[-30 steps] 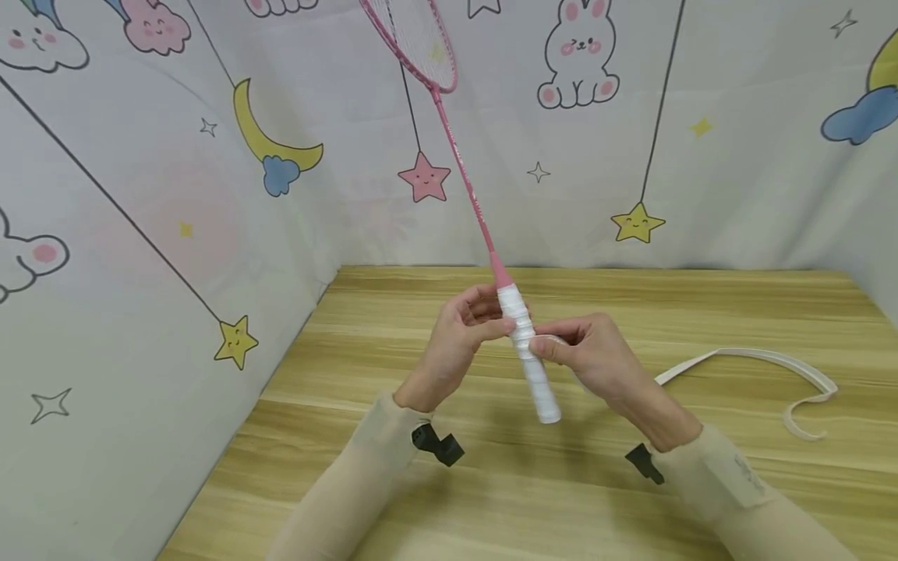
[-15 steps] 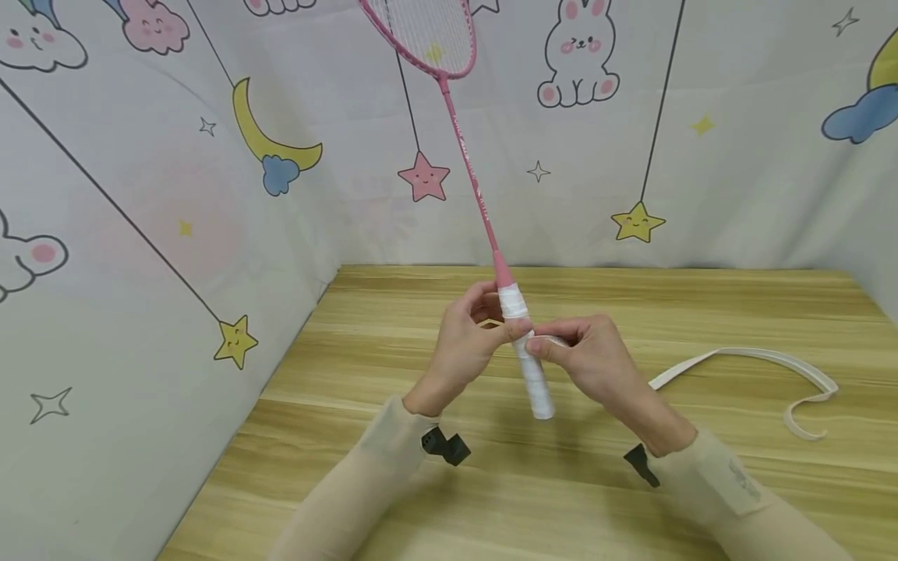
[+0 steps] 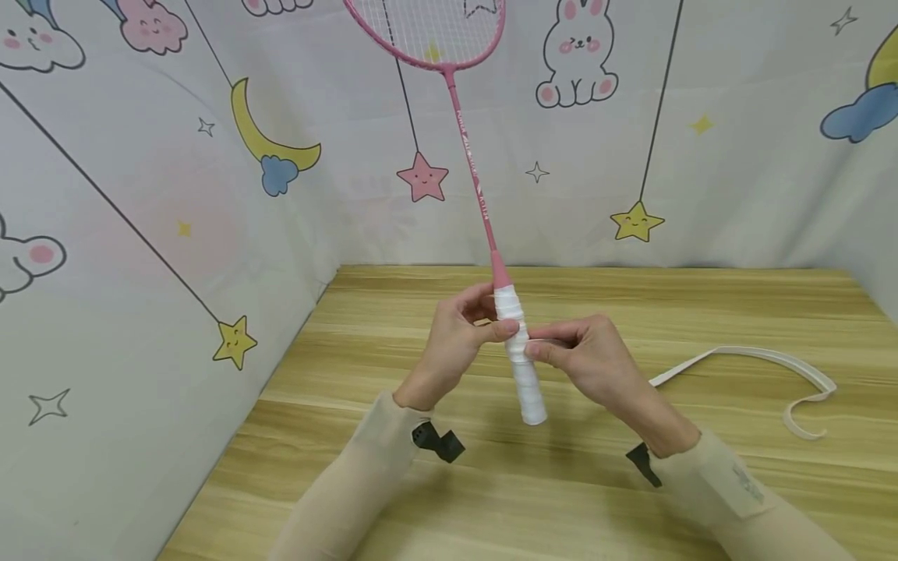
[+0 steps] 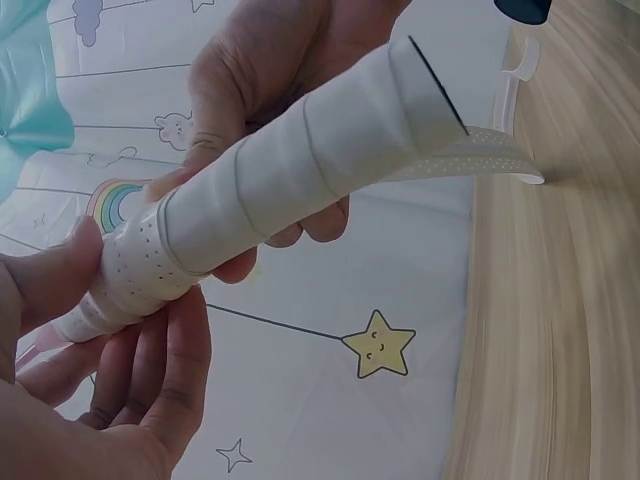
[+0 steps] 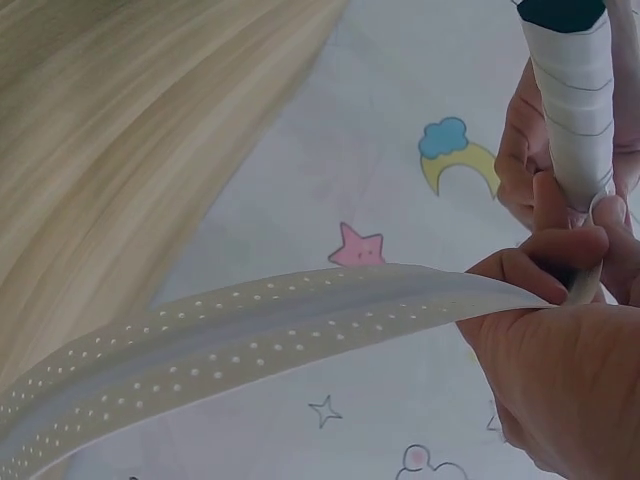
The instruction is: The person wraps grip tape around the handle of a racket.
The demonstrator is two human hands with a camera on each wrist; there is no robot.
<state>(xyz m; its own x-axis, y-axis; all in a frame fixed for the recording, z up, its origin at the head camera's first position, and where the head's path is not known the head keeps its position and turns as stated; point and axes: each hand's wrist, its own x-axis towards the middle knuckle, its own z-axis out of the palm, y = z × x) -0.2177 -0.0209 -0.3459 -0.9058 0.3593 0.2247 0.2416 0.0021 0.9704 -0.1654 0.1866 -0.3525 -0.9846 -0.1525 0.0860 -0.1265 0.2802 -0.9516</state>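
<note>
A pink badminton racket (image 3: pixel 468 148) is held tilted above the table, head up, its handle (image 3: pixel 531 397) wrapped in white. My left hand (image 3: pixel 454 340) grips the upper part of that handle between thumb and fingers. Just below, my right hand (image 3: pixel 596 358) pinches a white perforated grip tape (image 5: pixel 250 335) against the handle's side. In the left wrist view, dotted tape turns lie around the handle's upper part (image 4: pixel 140 262), while the lower part (image 4: pixel 290 160) shows smooth white turns. From the right hand the loose tape trails down to the table.
The tape's free end (image 3: pixel 779 357) curves over the wooden table (image 3: pixel 393 483) at the right and curls at its tip. Behind and to the left hangs a white cloth (image 3: pixel 295 226) printed with stars, moons and rabbits.
The racket has turned about its long axis, so its head now faces the camera more broadly. The handle's lower end has swung slightly left. Both hands stay at the handle.
</note>
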